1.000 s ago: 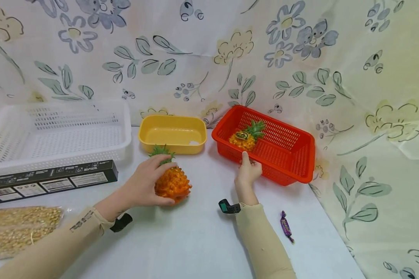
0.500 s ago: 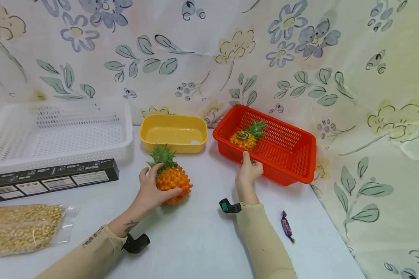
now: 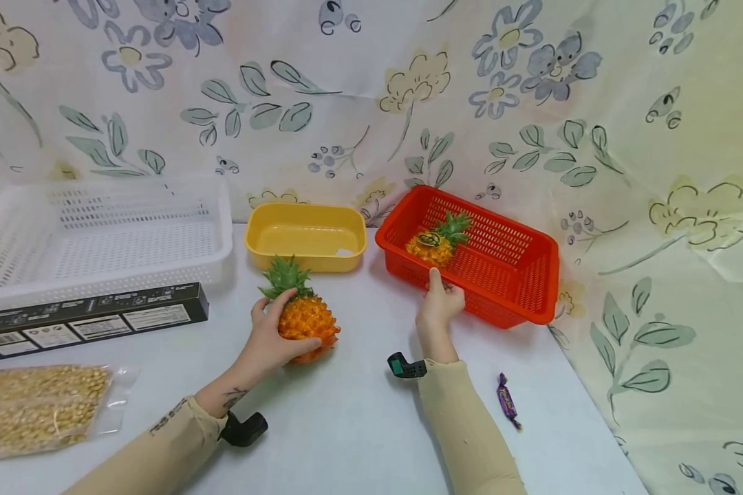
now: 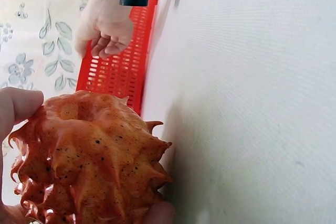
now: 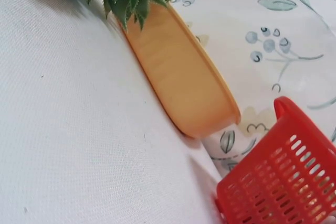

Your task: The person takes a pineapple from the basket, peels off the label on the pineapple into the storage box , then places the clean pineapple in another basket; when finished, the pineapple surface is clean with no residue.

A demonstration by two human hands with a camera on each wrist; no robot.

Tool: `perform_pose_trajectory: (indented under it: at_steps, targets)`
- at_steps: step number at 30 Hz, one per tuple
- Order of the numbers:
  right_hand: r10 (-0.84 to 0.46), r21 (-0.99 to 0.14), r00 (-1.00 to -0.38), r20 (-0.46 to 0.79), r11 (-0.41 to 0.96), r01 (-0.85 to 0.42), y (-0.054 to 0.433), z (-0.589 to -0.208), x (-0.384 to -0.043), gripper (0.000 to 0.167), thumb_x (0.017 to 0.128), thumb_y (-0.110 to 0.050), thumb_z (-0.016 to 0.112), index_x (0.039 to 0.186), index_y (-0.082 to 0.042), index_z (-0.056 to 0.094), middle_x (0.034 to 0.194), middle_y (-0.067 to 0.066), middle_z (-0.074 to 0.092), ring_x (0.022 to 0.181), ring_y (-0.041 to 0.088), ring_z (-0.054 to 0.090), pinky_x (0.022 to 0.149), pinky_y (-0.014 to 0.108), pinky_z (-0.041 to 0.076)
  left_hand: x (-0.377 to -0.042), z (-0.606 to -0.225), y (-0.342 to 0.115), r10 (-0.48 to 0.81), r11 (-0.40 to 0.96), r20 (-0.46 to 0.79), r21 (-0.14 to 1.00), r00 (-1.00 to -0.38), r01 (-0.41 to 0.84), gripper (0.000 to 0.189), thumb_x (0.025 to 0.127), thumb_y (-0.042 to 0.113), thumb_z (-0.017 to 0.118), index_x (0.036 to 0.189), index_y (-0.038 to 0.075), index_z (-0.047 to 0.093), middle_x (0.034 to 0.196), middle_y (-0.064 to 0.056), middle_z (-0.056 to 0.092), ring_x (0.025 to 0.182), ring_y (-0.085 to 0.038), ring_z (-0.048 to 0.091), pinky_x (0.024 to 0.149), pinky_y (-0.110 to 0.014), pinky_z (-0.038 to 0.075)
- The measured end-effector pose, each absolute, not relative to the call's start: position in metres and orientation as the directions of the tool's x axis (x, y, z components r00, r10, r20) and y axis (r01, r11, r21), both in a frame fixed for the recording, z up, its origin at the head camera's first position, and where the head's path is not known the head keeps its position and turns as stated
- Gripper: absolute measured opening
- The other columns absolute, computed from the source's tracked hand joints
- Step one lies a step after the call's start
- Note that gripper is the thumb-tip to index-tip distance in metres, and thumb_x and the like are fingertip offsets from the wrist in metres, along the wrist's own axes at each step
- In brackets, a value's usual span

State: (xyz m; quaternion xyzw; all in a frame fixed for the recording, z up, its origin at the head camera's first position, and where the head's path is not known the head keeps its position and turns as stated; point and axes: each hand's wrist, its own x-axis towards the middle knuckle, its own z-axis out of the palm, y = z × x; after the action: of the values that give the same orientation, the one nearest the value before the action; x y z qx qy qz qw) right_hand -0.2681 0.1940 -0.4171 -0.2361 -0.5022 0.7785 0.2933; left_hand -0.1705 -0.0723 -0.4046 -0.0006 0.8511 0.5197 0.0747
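An orange toy-like pineapple [image 3: 308, 323] with spiky skin and green leaves is on the white table. My left hand [image 3: 272, 337] grips it from the left side, with the thumb on the near side and fingers near the leaves. In the left wrist view its spiky orange base [image 4: 94, 156] fills the lower left. My right hand [image 3: 438, 306] holds the near rim of the red perforated basket [image 3: 501, 289], thumb over the edge. Inside that basket lies a smaller pineapple [image 3: 430, 249] with a dark label.
Behind the held pineapple stands a yellow tub [image 3: 306, 262]. A white basket [image 3: 130, 240] is at the back left, with a long black box [image 3: 93, 320] before it. A bag of grains [image 3: 43, 405] lies nearer, and a purple-wrapped candy [image 3: 506, 402] at right.
My left hand has shifted down off the pineapple's leaves to its left side, so the leaves now show. The pineapple stays in about the same spot. The right hand has not visibly moved.
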Motion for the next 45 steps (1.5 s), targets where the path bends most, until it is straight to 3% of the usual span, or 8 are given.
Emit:
perform_pose_trajectory:
  at_steps: [6, 20, 29, 40, 45]
  targets:
    - [0.688, -0.914, -0.722, -0.07, -0.335, -0.231, 0.193, -0.417, -0.269, 0.018, 0.083, -0.015, 0.069, 0.081, -0.009, 0.052, 0.063, -0.002, 0.05, 0.055, 0.012, 0.046, 0.049, 0.021, 0.042, -0.171, -0.407, -0.076, 0.094, 0.459, -0.119, 0.886, -0.988, -0.063, 0.085, 0.072, 0.036, 0.077, 0.141, 0.025, 0.028, 0.146, -0.025, -0.003, 0.126, -0.044, 0.026, 0.099, -0.062, 0.031]
    - [0.696, -0.916, -0.714, -0.07, -0.329, -0.231, 0.19, -0.418, -0.27, 0.016, 0.083, -0.015, 0.068, 0.082, -0.01, 0.053, 0.063, -0.001, 0.051, 0.052, 0.01, 0.045, 0.047, 0.019, 0.041, -0.163, -0.393, -0.084, 0.132, 0.488, -0.134, 0.871, -0.982, -0.053, 0.081, 0.072, 0.028, 0.074, 0.138, 0.019, 0.029, 0.132, -0.026, 0.02, 0.115, -0.041, 0.038, 0.091, -0.054, 0.043]
    - [0.7, -0.918, -0.711, -0.071, -0.325, -0.229, 0.193, -0.417, -0.27, 0.016, 0.082, -0.014, 0.069, 0.083, -0.01, 0.054, 0.061, -0.001, 0.051, 0.057, 0.019, 0.049, 0.048, 0.022, 0.043, -0.149, -0.374, -0.087, 0.226, 0.518, -0.125, 0.855, -0.966, 0.01, 0.079, 0.068, 0.029, 0.077, 0.133, 0.023, 0.033, 0.137, -0.024, 0.017, 0.112, -0.041, 0.041, 0.083, -0.049, 0.048]
    - [0.694, -0.917, -0.716, -0.079, -0.333, -0.222, 0.194, -0.416, -0.269, 0.017, 0.082, -0.014, 0.068, 0.08, -0.011, 0.052, 0.061, -0.001, 0.051, 0.053, 0.015, 0.048, 0.056, 0.034, 0.044, -0.154, -0.302, -0.112, 0.317, 0.463, 0.07, 0.859, -0.946, 0.218, 0.077, 0.072, 0.019, 0.076, 0.134, 0.02, 0.031, 0.135, -0.018, 0.024, 0.109, -0.035, 0.044, 0.08, -0.04, 0.049]
    - [0.692, -0.922, -0.715, -0.096, -0.333, -0.198, 0.195, -0.416, -0.267, 0.018, 0.083, -0.015, 0.068, 0.083, -0.011, 0.051, 0.063, 0.0, 0.051, 0.055, 0.016, 0.048, 0.055, 0.031, 0.045, -0.172, -0.26, -0.136, 0.295, 0.482, 0.13, 0.835, -0.947, 0.265, 0.076, 0.076, 0.012, 0.072, 0.137, 0.02, 0.026, 0.134, -0.017, 0.027, 0.105, -0.035, 0.049, 0.075, -0.037, 0.051]
